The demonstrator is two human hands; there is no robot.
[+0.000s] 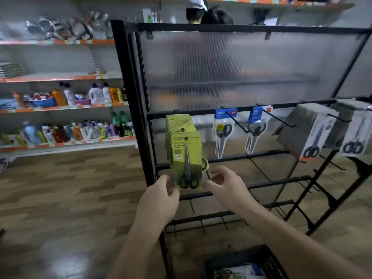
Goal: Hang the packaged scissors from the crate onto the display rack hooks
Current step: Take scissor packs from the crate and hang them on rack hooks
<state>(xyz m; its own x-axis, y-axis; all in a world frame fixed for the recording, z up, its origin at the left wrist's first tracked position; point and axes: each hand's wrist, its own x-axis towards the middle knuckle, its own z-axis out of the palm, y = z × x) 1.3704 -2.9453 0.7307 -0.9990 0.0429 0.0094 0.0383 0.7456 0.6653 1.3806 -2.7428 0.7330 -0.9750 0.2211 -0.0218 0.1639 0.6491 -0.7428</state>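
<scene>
Front green pack (186, 164): hangs upright on a hook of the rack (128, 97), at the front of a row of like packs (178, 123); the hook passes through the hole near its top.
Left hand (160, 198): thumb and fingertips close on the pack's lower left corner, a light pinch.
Right hand (225, 185): half open, fingers curved, holding nothing; it sits just beside the lower right corner, and contact cannot be told.
Why held low: gripping the bottom corners probably steadies the pack and squares it with the row while the top rides on the hook.
Pack relative to the hands: directly above and between them, its bottom edge level with the fingertips.
Crate (267, 260): on the floor below the right forearm, well apart from both hands, with more goods inside.
Other scissors: blue-topped packs (222, 129) hang to the right.
</scene>
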